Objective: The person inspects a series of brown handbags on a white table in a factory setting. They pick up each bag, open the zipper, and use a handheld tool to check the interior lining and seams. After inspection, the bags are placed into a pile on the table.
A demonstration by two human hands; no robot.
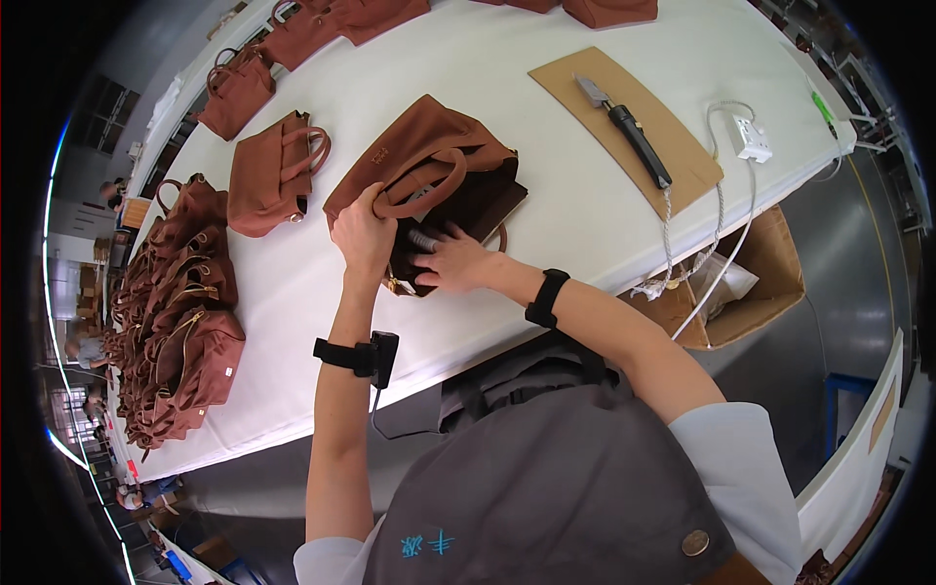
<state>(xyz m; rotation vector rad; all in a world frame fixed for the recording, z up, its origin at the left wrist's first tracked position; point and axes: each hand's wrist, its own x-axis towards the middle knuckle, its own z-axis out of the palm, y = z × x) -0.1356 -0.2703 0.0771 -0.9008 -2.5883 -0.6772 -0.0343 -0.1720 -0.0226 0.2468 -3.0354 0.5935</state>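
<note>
A reddish-brown handbag (429, 132) lies tilted on the white table in front of me, its dark opening toward my right side. My left hand (365, 234) is closed on the bag's rim, beside the base of its curved handle (429, 195). At the opening is my right hand (458, 259), fingers apart and partly inside against the dark lining. A small grey ribbed thing (422, 240) shows by those fingertips, too blurred to name. Gold-coloured hardware (398, 287) hangs at the bag's near edge.
Another brown handbag (268, 180) lies to the left, above a heap of similar bags (185, 322). More bags line the far edge. To the right, a corded tool with a metal blade (636, 141) rests on cardboard (575, 88), near a white power strip (749, 139). An open carton (770, 283) stands below.
</note>
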